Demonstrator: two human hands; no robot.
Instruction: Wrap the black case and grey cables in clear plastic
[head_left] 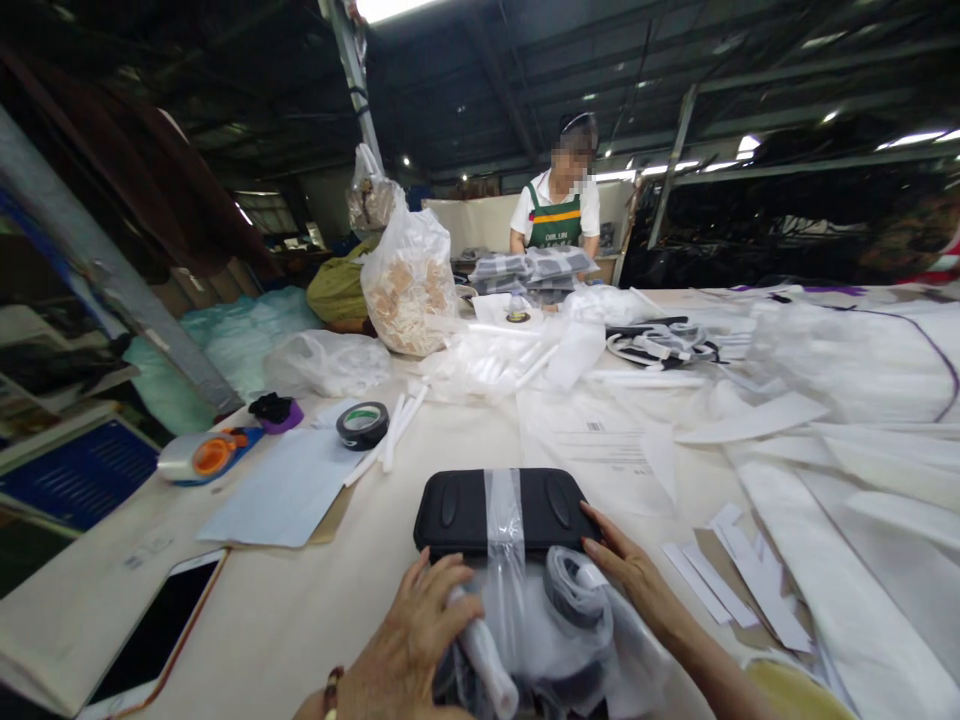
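Cream-coloured and cluttered, the worktable [285, 610] spreads beneath a dark, metal-framed roof [465, 80]. On it, directly before the person, lies a black case [472, 515] banded with clear plastic [506, 520]. The left hand [427, 630], fingers bent, rests at a wrapped white roll [487, 665] by the case's near left corner; whether it grips cannot be told. The right hand [637, 570], loosely open, touches the case's right end. Leftward lie a phone [161, 630] and black tape [362, 425]; farther back stands a co-worker [555, 210].
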